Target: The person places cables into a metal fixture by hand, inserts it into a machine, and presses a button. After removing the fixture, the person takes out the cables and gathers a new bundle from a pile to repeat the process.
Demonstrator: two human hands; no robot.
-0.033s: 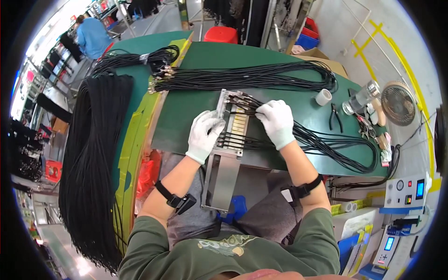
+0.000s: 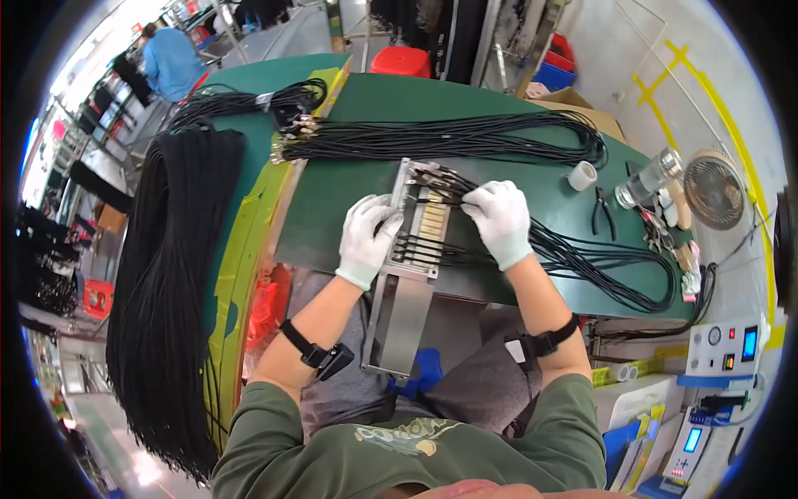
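Observation:
A metal fixture [image 2: 399,324] with a row of yellowish slots lies across the table's front edge, between my two hands. Black cables run into it from the right, grouped at its far and near ends, with one in the middle. My left hand [image 2: 366,237], white-gloved, is closed in a pinch at the fixture's left edge. What its fingertips hold there is too small to make out. To the right of the fixture, my right hand [image 2: 501,220], gloved too, pinches a black cable [image 2: 436,200] that reaches across the slots. The cables' far loop [image 2: 657,287] lies on the table to the right.
A long cable bundle [image 2: 449,137] lies along the back of the green table [image 2: 332,204]. More black cables [image 2: 166,291] hang at left beside a yellow-taped edge [image 2: 245,241]. At right are a white roll [image 2: 582,175], pliers [image 2: 603,214], a clear bottle [image 2: 648,179] and a fan [image 2: 715,190].
The whole view has shifted slightly to the right. Against the fixture, both hands keep nearly the same place and pinch.

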